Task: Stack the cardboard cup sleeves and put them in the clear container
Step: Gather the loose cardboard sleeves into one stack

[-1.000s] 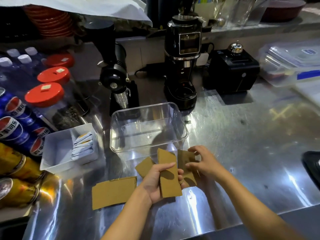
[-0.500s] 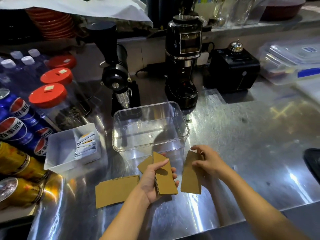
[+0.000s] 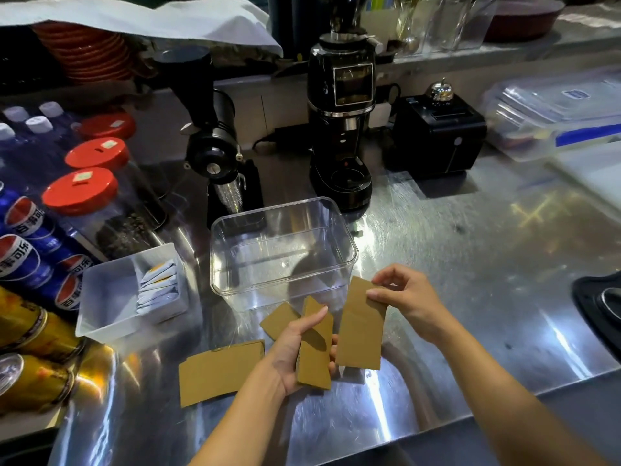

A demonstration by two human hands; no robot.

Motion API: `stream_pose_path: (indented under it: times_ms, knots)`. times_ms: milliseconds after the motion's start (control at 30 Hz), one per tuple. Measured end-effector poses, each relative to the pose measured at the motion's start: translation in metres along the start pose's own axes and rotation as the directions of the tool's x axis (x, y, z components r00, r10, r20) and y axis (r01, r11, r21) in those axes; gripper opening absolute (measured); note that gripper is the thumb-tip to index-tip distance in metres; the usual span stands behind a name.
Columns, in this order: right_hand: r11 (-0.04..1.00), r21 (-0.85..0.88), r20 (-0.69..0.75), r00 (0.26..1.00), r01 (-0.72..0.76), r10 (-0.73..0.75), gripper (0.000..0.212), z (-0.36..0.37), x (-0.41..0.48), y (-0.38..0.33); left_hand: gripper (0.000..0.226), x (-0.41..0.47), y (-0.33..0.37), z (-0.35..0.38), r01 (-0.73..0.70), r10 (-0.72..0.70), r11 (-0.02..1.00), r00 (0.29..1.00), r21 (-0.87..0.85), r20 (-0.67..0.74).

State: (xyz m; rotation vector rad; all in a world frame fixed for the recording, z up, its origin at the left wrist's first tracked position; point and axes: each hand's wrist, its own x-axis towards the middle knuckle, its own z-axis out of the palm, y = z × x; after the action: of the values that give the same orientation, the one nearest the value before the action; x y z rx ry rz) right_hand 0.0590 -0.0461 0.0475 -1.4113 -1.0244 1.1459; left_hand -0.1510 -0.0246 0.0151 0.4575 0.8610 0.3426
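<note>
My left hand (image 3: 295, 351) grips a small stack of brown cardboard cup sleeves (image 3: 316, 358), held on edge above the steel counter. Just to its right, my right hand (image 3: 406, 297) pinches the top corner of a single flat sleeve (image 3: 359, 334), which hangs apart from the stack. Another sleeve (image 3: 220, 371) lies flat on the counter to the left, and one more sleeve (image 3: 279, 319) pokes out behind my left hand. The clear container (image 3: 349, 250) stands empty just beyond both hands.
A white tray (image 3: 100, 297) with paper sachets sits left of the container. Soda cans (image 3: 30, 250) and red-lidded jars (image 3: 80, 191) line the left edge. Two black grinders (image 3: 342, 105) and a black box (image 3: 440, 136) stand behind. A dark object (image 3: 601, 304) lies at the right.
My right hand has lifted one sleeve off the counter and raised it upright beside the stack. My left hand keeps the stack in about the same place.
</note>
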Motion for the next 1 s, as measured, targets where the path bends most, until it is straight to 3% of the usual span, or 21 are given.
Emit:
stream_pose_path:
  times_ms: [100,200,333,467,633,700,800,900,967,1000]
  knots:
    - [0.999,0.037,-0.006,1.0,-0.024,0.024,0.021,0.007,-0.003,0.003,0.028,-0.005,0.0,0.0,-0.043,0.042,0.999,0.992,0.013,0.118]
    - [0.998,0.048,0.003,0.999,-0.042,0.042,0.022,0.024,-0.005,0.008,0.042,-0.008,-0.002,0.001,-0.046,0.053,0.998,0.981,-0.04,0.188]
    - [1.0,0.0,0.013,1.0,-0.008,0.008,0.027,0.048,-0.007,0.014,0.057,-0.012,-0.004,0.002,-0.056,0.067,0.996,0.986,-0.076,0.154]
    - [0.999,-0.036,0.016,0.999,0.028,-0.027,0.025,0.064,-0.005,0.02,0.04,-0.021,-0.003,-0.005,-0.077,0.087,0.993,0.991,-0.092,0.106]
    - [0.998,-0.06,-0.008,1.0,0.008,-0.009,0.013,0.075,-0.001,0.029,0.037,-0.033,0.001,-0.02,-0.102,0.125,0.977,0.985,-0.186,0.115]
    - [0.979,-0.2,-0.039,0.999,0.025,-0.033,0.01,0.079,0.001,0.034,0.045,-0.041,0.002,-0.024,-0.118,0.151,0.963,0.981,-0.241,0.124]
    - [0.848,-0.529,0.048,0.999,0.034,-0.01,0.022,0.088,0.002,0.038,0.049,-0.048,0.002,-0.031,-0.199,0.24,0.92,0.967,-0.339,0.085]
    - [0.576,-0.815,0.129,0.988,0.061,0.079,0.055,0.101,-0.003,0.04,0.054,-0.05,0.003,-0.038,-0.291,0.323,0.882,0.946,-0.37,0.027]
    - [0.41,-0.906,0.154,0.985,0.11,0.075,0.062,0.11,-0.006,0.042,0.05,-0.05,0.003,-0.042,-0.33,0.35,0.867,0.936,-0.373,-0.015]
    - [0.375,-0.92,0.156,0.985,0.115,0.079,0.063,0.114,-0.006,0.042,0.05,-0.05,0.003,-0.043,-0.342,0.357,0.861,0.934,-0.376,-0.032]
